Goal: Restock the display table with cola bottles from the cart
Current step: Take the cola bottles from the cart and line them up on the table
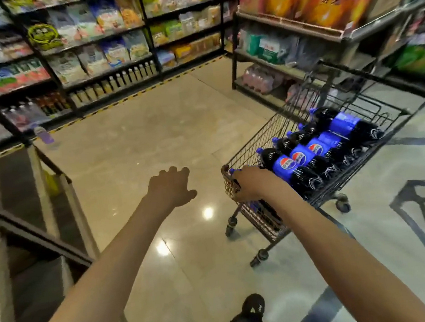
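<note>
Taking the next cola bottle from the cart

The right hand (255, 183) reached to the near end of the cart (253, 143), fingers curled, seemingly round the neck of the nearest bottle (232, 171), though blur made that uncertain. The other bottles (311, 153) lay side by side inside. The left hand (172, 189) hung in mid-air, fingers loose and empty. The lift would need to clear the wire rim.

A long black shelf rack (102, 41) packed with snack bags lines the back. Yellow-black tape (120, 102) runs along the rack's foot. Glossy beige floor (151, 141) spreads before it. A purple bottle (43, 135) stands near the rack's left end. Orange boxes (320, 0) sit to the rack's right.
</note>
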Demonstrator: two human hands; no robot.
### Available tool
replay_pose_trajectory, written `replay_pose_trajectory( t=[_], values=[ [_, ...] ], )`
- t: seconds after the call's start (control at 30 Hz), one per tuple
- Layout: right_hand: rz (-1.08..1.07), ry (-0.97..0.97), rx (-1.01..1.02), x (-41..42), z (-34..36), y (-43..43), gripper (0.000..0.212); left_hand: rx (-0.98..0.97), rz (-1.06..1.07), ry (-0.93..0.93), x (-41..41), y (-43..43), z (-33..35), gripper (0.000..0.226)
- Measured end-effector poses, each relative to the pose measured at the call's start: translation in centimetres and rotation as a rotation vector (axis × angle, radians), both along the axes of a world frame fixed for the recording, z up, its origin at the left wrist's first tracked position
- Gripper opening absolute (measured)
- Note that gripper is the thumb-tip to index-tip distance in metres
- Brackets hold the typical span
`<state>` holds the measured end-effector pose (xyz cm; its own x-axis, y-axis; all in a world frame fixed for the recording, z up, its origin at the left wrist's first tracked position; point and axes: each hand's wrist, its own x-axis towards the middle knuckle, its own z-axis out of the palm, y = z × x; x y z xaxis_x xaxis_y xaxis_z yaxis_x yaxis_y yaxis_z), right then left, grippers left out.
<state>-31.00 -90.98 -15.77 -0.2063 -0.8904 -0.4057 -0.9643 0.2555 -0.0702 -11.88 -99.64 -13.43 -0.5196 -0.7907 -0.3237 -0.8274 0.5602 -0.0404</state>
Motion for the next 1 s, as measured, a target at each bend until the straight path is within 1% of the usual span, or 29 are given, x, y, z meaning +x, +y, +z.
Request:
replay_pose_trajectory(
  t=[0.1, 0.2, 0.4, 0.57, 0.7, 0.77, 0.9, 1.0],
  values=[
    [-0.096, -0.005, 0.035, -4.1, -0.2, 2.1, 0.068, 0.036, -0.095, 0.011, -5.0, 0.1, -0.6, 0.061],
    [-0.176, -0.024, 0.093, -8.8, -0.5, 3.4, 0.068, 0.061, -0.184, 0.008, -10.0, 0.4, -1.2, 0.061],
    [-0.278, -0.061, 0.079, -16.4, -0.8, 4.0, 0.068, 0.098, -0.279, 0.019, -18.5, -0.5, -2.7, 0.049],
    [-0.326, -0.067, 0.103, -22.3, -2.4, 4.5, 0.068, 0.105, -0.357, 0.006, -25.2, -0.9, -3.3, 0.052],
    [-0.366, -0.081, 0.106, -27.0, -3.3, 5.5, 0.062, 0.109, -0.426, -0.018, -30.8, -0.7, -4.1, 0.051],
    [-0.391, -0.079, 0.097, -29.8, -3.7, 5.9, 0.06, 0.106, -0.436, -0.014, -33.9, -0.7, -4.2, 0.052],
    [-0.391, -0.064, 0.105, -35.8, -4.7, 6.5, 0.064, 0.103, -0.446, -0.021, -40.4, -0.2, -5.0, 0.051],
    [-0.375, -0.055, 0.098, -40.7, -5.3, 7.0, 0.064, 0.095, -0.431, -0.025, -45.4, 0.2, -5.8, 0.059]
  ],
)
